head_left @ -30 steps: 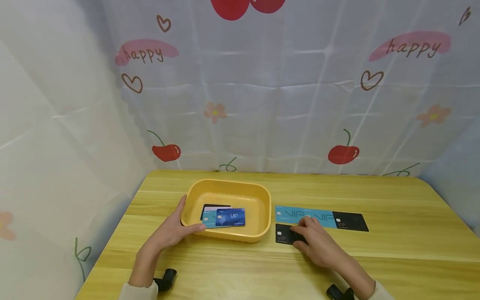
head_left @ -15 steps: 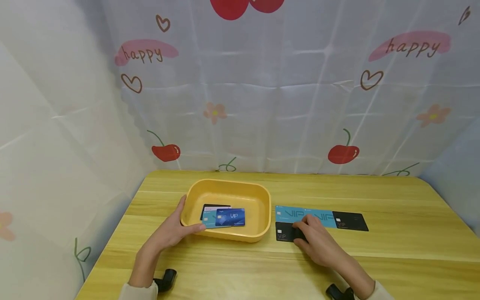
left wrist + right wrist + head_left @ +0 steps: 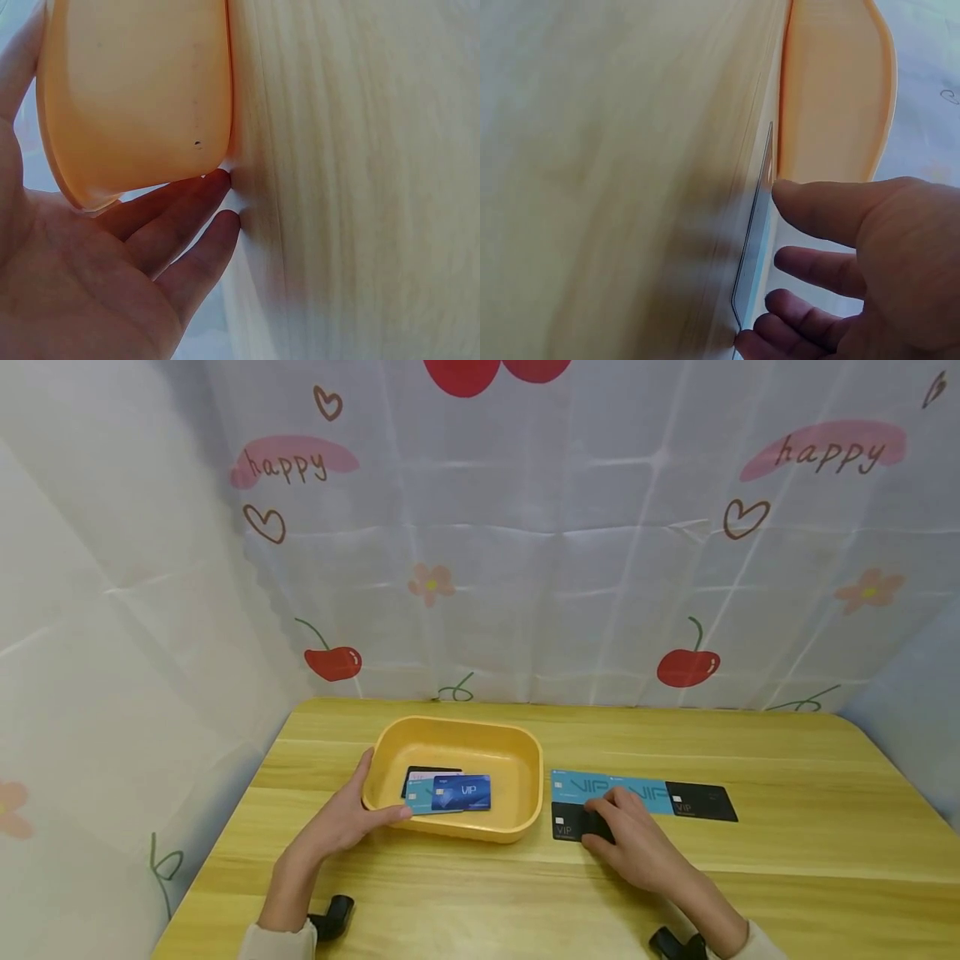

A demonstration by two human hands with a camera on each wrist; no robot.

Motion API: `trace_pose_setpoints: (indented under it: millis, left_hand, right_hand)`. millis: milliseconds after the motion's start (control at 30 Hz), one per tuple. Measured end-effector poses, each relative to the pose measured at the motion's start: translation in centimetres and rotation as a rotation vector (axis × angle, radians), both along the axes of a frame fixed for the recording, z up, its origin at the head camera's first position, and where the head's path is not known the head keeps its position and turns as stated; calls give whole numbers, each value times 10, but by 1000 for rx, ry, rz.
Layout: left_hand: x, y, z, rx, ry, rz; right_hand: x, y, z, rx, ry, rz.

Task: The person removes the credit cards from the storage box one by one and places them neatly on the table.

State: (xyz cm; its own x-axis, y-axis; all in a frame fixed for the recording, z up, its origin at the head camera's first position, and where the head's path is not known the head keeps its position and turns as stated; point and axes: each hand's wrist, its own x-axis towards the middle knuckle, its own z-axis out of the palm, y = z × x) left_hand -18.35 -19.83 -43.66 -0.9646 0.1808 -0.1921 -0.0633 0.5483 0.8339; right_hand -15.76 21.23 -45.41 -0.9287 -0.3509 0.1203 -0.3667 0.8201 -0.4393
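Note:
A black VIP card (image 3: 567,821) lies on the table, its far edge right at a light blue VIP card (image 3: 576,785). My right hand (image 3: 630,842) pinches it between thumb and fingers near its right end, covering that part. In the right wrist view the thumb (image 3: 817,206) and fingertips meet the thin card (image 3: 754,225) seen edge-on. My left hand (image 3: 341,821) holds the left end of a yellow plastic tray (image 3: 513,781), thumb over the near rim. The left wrist view shows fingers (image 3: 180,229) under the tray's corner, two fingertips near the tabletop.
Inside the tray several cards overlap, a dark blue VIP card (image 3: 461,793) on top. Right of the first light blue card come another light blue card (image 3: 654,795) and a black card (image 3: 703,802), in one row. A patterned white curtain (image 3: 555,568) hangs behind the wooden table (image 3: 480,893).
My right hand has slid the black card slightly away from me and straightened it, closing the small gap to the light blue card. The left hand and tray stay put.

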Motion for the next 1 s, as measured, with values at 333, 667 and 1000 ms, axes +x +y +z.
trace_pose_setpoints:
  millis: [333,667,1000]
  left_hand:
    - [-1,-1,-1,9,4,-1]
    - [0,0,0,7,15,-4]
    - [0,-1,0,-13,15,-10]
  right_hand:
    - [-5,-10,4,-99,65,-51]
    - [-10,-35,12,-270,204,-12]
    - [-13,-64,22,-383,254,24]
